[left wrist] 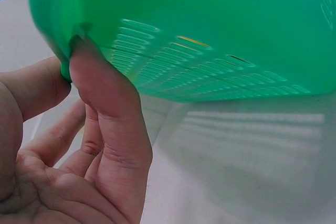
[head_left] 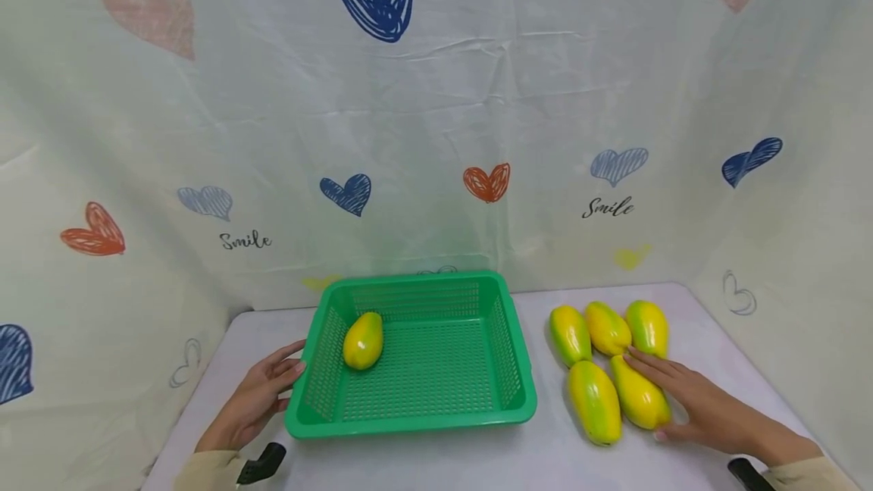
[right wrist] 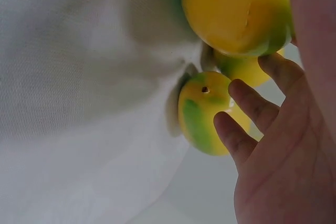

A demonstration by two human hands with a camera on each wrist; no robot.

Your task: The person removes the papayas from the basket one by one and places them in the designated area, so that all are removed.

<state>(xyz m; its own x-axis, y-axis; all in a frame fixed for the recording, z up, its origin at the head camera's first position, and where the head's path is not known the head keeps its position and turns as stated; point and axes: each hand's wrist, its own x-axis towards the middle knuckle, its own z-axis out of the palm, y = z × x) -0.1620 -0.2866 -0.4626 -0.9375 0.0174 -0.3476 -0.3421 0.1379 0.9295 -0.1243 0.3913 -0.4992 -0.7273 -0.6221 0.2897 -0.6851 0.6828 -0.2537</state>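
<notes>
At the left, my left hand (head_left: 255, 396) pinches the side rim of a green plastic basket (head_left: 409, 426); the left wrist view has thumb and a bent finger at that rim (left wrist: 65, 69). Inside the basket lies one yellow-green papaya (head_left: 364, 341), near its left wall. On the right, my right hand (head_left: 709, 408) reaches over the nearest-right papaya (head_left: 641, 394), fingertips at its upper end and thumb by its lower end. Its fingers look loosely extended in the right wrist view, close to that papaya (right wrist: 236, 11) and another papaya (right wrist: 197, 116) behind.
A papaya (head_left: 595, 402) lies left of the one under my right hand. Three more papayas form a row behind, among them the middle papaya (head_left: 607, 329). A white cloth covers the table (head_left: 436, 468), and a heart-printed curtain (head_left: 423, 112) hangs close behind the basket.
</notes>
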